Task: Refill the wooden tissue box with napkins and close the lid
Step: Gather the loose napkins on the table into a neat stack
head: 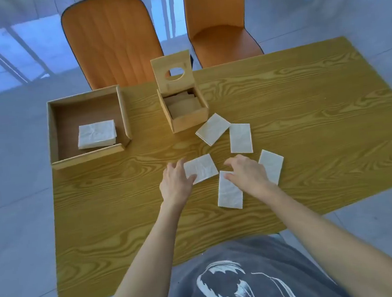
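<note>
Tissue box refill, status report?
Left hand touching a loose napkin, right hand open above another. Tissue box lid up. Nothing blocking.

No readable text, labels, brands, numbers or signs showing anywhere. Grey T-shirt (250, 274) carrying only a white graphic print, no letters. Wooden tissue box (184, 111), wooden tray (90, 156), napkins (200, 168) and table (305, 104) all showing plain, unmarked surfaces.
</note>
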The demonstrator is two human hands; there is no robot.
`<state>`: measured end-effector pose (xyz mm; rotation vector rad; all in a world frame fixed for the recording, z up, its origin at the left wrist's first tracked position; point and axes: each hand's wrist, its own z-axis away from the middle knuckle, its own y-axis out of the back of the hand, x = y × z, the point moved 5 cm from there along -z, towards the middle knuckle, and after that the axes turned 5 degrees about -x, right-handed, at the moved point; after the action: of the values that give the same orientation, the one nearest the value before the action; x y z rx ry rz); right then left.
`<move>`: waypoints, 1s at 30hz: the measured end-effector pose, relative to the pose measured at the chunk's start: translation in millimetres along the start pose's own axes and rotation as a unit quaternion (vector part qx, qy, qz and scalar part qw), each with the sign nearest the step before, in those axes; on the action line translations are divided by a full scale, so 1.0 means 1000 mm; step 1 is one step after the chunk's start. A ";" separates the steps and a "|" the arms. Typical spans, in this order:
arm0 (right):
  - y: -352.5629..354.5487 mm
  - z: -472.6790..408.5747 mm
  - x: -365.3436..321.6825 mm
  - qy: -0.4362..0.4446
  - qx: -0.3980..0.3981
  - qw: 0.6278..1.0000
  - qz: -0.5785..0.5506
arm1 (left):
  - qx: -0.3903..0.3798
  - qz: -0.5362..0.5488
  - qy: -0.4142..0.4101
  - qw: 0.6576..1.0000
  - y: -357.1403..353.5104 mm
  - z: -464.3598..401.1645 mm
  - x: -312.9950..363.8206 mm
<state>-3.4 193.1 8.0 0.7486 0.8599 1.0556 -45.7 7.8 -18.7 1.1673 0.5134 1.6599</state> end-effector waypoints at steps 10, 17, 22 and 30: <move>-0.015 -0.007 0.011 -0.038 -0.015 0.999 0.022 | 0.025 0.069 0.096 0.993 -0.008 0.002 -0.013; -0.018 -0.009 0.014 -0.040 -0.009 0.999 -0.008 | 0.030 0.235 0.085 0.968 -0.013 0.008 -0.022; -0.017 -0.007 0.019 -0.013 -0.069 0.995 -0.069 | 0.020 0.377 0.084 0.922 -0.022 0.015 -0.033; 0.000 -0.009 0.010 0.014 -0.177 0.864 -0.470 | -0.065 0.477 0.060 0.875 -0.026 0.011 -0.041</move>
<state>-9.3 203.5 1.4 -0.0486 0.8701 0.3103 -22.3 -20.0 -52.3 1.3074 -0.1719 2.5630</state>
